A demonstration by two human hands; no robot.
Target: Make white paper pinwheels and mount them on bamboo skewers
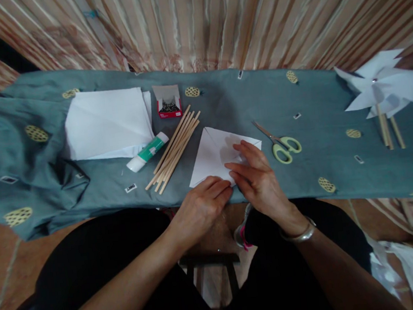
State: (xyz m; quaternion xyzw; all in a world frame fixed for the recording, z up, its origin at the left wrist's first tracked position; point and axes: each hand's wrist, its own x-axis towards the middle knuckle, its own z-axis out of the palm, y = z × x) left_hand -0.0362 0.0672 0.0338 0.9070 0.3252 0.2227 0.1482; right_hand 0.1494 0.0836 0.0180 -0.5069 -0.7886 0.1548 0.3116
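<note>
A white sheet of paper (210, 155), square and cut in from at least one corner, lies at the table's near edge. My left hand (206, 199) is closed on its near corner, fingers bent and the thumb hidden. Over the sheet's right part is my right hand (255, 176), fingers apart and bent, their tips at the paper; beneath them a portion of it is hidden. Scissors (279, 145) with pale green handles lie just right of the sheet, blades slightly apart. Several thin wooden sticks (175, 148) rest in a bundle on its left.
A glue stick (148, 152) leans against a stack of white paper (109, 123) on the left. Behind the sticks stands an opened red box (168, 107) of small metal pins. White paper pinwheels (381, 83) on sticks lie far right. A green patterned cloth (322, 127) covers the table.
</note>
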